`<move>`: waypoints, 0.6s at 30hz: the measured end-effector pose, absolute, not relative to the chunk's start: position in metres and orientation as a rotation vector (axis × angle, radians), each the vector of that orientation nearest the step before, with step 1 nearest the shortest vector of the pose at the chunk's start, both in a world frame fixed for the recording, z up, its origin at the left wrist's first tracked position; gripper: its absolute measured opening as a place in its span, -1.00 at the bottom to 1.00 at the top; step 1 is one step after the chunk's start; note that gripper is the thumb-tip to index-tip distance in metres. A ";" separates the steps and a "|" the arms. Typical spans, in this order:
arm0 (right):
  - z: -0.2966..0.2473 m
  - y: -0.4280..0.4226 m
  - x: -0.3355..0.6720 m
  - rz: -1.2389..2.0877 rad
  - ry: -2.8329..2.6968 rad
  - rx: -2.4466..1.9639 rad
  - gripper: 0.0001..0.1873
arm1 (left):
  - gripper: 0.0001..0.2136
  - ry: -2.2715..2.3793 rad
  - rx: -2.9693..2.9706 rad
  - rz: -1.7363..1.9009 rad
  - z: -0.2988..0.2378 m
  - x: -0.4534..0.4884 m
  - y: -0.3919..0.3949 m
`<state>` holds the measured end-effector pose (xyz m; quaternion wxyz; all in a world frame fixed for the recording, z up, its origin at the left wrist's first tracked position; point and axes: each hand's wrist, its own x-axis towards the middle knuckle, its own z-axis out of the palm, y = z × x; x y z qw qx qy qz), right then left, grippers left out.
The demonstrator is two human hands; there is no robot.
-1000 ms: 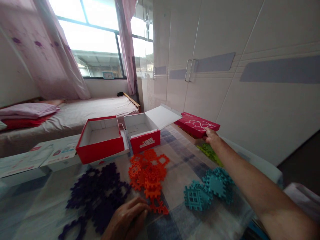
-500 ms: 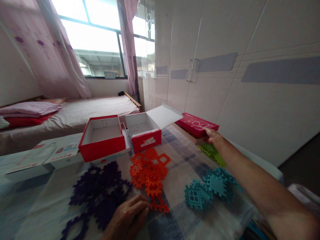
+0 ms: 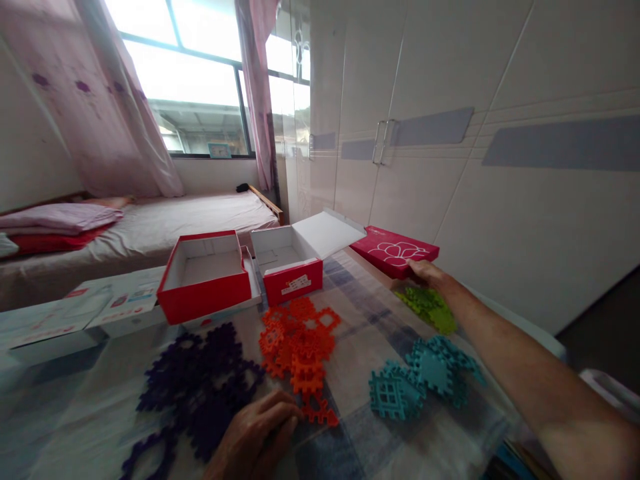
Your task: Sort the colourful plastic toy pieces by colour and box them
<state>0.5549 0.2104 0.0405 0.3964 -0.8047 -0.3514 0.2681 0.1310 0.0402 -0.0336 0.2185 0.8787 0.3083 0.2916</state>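
Head view: a white wardrobe (image 3: 425, 193) is standing beyond the right edge of the worktop (image 3: 357, 317), and a bed (image 3: 200, 213) is lying beyond its far edge. A checked cloth is covering the worktop. White boxes (image 3: 127, 300) are occupying the far left corner. An open red box (image 3: 205, 297) is sitting next to them along the far edge; a second red box (image 3: 295, 283) is standing just right of it, its white flap folding outward. A crimson box (image 3: 395, 250) with white line drawing is lying at the far right corner.

Purple pieces (image 3: 200, 393) are lying heaped left of centre, towards the near edge. Orange pieces (image 3: 303, 337) are occupying the middle. Teal pieces (image 3: 433, 370) and green pieces (image 3: 427, 308) are lying along the right edge, the green ones just before the crimson box.

The right hand (image 3: 429, 273) is gripping the crimson box by its near edge, the fingers (image 3: 414, 265) closing there. The left hand (image 3: 257, 430) is resting between purple and orange pieces, fingers curling loosely; its palm is hidden, so contents cannot be told.
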 end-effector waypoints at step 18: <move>0.052 0.226 0.556 0.817 -0.529 -1.798 -0.89 | -0.81 0.856 2.427 0.766 -0.031 0.131 0.038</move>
